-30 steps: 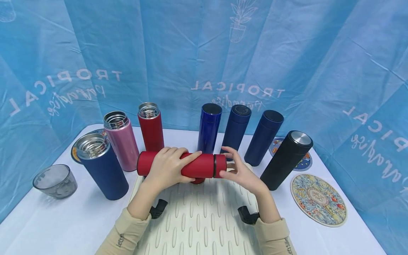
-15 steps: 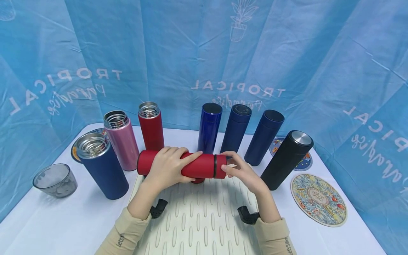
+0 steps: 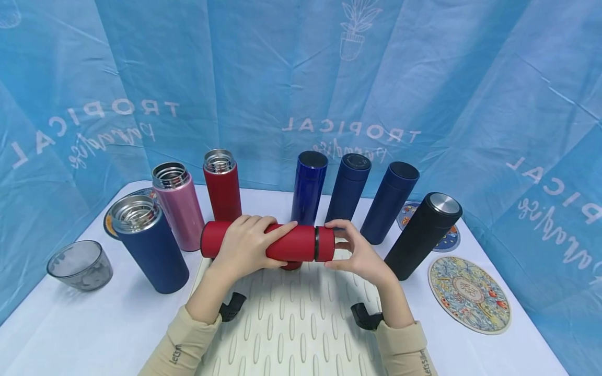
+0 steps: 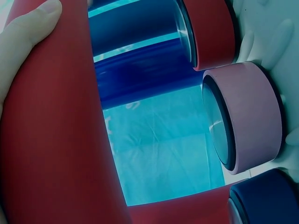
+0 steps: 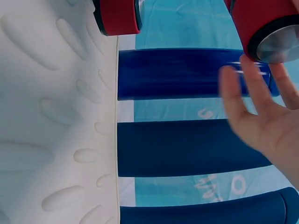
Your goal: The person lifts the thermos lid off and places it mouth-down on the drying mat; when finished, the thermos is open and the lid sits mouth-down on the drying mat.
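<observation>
My left hand (image 3: 249, 243) grips the body of a red thermos bottle (image 3: 301, 243), held sideways above a white ridged board (image 3: 282, 324). At its right end is the red lid (image 3: 325, 244), set off by a black ring. My right hand (image 3: 359, 256) holds this lid, index finger above and thumb below. In the right wrist view the fingertips (image 5: 252, 70) reach the rim of its silver end, and one finger is blurred. Under the bottle, a loose red lid (image 4: 212, 35), a pink lid (image 4: 254, 116) and a navy lid (image 4: 266, 196) stand on the board.
At left stand open navy (image 3: 160, 256), pink (image 3: 181, 209) and red (image 3: 223, 193) bottles, plus a grey glass bowl (image 3: 80, 266). Behind and right are capped blue bottles (image 3: 308, 193) and a black bottle (image 3: 418, 240). A round patterned coaster (image 3: 470, 295) lies far right.
The right hand closed on the lid half a second ago, and its fingers now sit wider around it, thumb lower. The left hand and bottle have barely moved.
</observation>
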Motion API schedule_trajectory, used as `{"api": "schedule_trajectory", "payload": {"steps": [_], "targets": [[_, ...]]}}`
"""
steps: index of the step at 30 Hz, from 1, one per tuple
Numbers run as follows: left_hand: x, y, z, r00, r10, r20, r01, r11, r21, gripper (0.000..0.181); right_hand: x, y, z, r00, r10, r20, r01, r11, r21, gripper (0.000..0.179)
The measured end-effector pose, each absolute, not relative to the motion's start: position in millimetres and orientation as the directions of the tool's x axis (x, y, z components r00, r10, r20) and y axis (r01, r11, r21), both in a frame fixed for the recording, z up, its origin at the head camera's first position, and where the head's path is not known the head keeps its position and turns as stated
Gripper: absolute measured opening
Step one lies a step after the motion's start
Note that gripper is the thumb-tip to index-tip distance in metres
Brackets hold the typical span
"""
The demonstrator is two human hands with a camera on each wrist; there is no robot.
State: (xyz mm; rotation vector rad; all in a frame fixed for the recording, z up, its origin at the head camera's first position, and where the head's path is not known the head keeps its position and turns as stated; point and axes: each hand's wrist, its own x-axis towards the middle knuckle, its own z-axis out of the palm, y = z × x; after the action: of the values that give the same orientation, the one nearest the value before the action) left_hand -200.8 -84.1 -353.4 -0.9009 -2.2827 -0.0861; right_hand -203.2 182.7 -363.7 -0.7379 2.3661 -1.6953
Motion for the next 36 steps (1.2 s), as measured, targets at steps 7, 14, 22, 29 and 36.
{"api": "schedule_trajectory", "payload": {"steps": [7,14,22,29,36], "targets": [[-199.8,-83.2,-353.4,-0.521,0.589,0.618,0.628,0.755,-0.190,0.077,-203.4,182.6,-363.7,-0.925,-0.378,-0.034,-0.110,0.352,-0.930,0.049],[-198.9,-82.2,-353.7,-0.527,0.596,0.606,0.625,0.755,-0.199,0.077,-204.4,183.6,-363.7,-0.918,-0.392,-0.058,-0.100,0.371,-0.923,0.044],[-197.8,-83.0,-351.8,-0.528,0.594,0.607,0.627,0.755,-0.193,0.078,-203.3,188.9,-364.6,-0.879,-0.478,-0.002,-0.143,0.267,-0.953,0.051],[-198.1,-83.6,-350.5,-0.529,0.592,0.608,0.626,0.756,-0.190,0.078,-201.9,186.7,-362.6,-0.869,-0.487,0.091,-0.235,0.242,-0.941,0.063],[-199.2,-83.8,-350.9,-0.520,0.589,0.618,0.627,0.755,-0.192,0.078,-202.1,184.9,-362.5,-0.869,-0.475,0.139,-0.286,0.252,-0.925,0.068]]}}
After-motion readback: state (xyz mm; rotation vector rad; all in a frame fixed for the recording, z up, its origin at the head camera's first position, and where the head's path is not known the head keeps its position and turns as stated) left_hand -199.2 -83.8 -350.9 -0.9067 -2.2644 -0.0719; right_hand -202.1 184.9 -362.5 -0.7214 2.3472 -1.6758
